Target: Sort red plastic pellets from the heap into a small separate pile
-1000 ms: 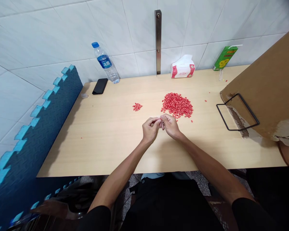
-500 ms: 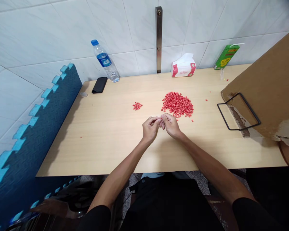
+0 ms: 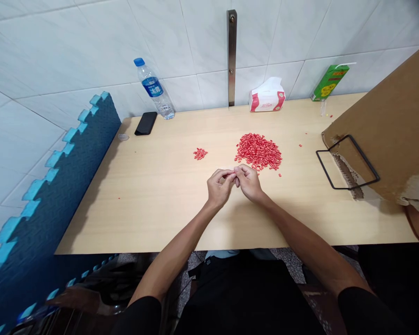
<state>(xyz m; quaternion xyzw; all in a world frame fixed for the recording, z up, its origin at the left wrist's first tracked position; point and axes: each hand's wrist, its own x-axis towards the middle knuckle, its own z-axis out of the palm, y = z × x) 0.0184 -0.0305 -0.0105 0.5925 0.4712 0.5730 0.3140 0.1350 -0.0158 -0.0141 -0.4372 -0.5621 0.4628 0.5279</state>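
Red piece (image 3: 234, 171): located at the meeting point of the fingertips, above the near-middle part of the table (image 3: 153, 209), only a speck of it showing. Its long axis cannot be read, since fingers cover most of it; which end points where is likewise not determinable. Left hand (image 3: 219, 188) and right hand (image 3: 248, 184) are brought together, thumb and fingers of each drawn in to a fine pinch with the piece between them; how the hold is shared between the hands cannot be told. The left forearm runs forward and rightward to the grip, the right forearm forward and leftward. Ahead and to the left of the grip lies a small heap (image 3: 200, 153) of similar red pieces; just ahead and to the right, a much larger heap (image 3: 258, 151). Pieces in both are short and longer than wide, their long axes turned in mixed directions. One loose piece (image 3: 280, 175) lies to the right of the grip, apart from the larger heap. Farther ahead, left of the grip, a phone (image 3: 145, 123) lies beside an upright bottle (image 3: 155, 90); ahead and right stands a tissue pack (image 3: 267, 100).
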